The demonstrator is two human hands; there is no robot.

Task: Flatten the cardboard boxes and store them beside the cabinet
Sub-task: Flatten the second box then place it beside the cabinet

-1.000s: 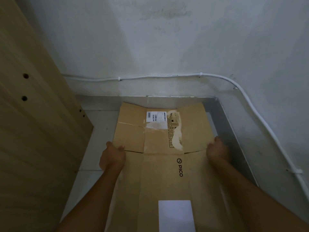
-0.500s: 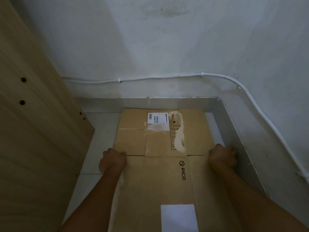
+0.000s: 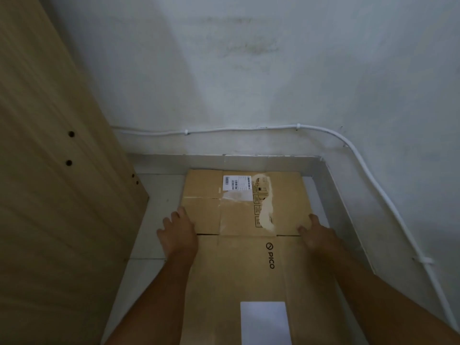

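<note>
Flat brown cardboard box [image 3: 249, 260] lay near the tan wooden cabinet [image 3: 49, 195]. Left hand [image 3: 178, 232] and right hand [image 3: 317, 234] rested slack-fingered at its side edges, gripping nothing. I judged even downward pressure along the fold best.

one cardboard box [image 3: 249, 270], two hands [image 3: 178, 235] [image 3: 321, 236], one cabinet [image 3: 49, 195], one cable [image 3: 236, 130].

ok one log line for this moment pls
stage: storing | box: flat on floor, right of cabinet | left hand: open, at left edge | right hand: open, at right edge
</note>
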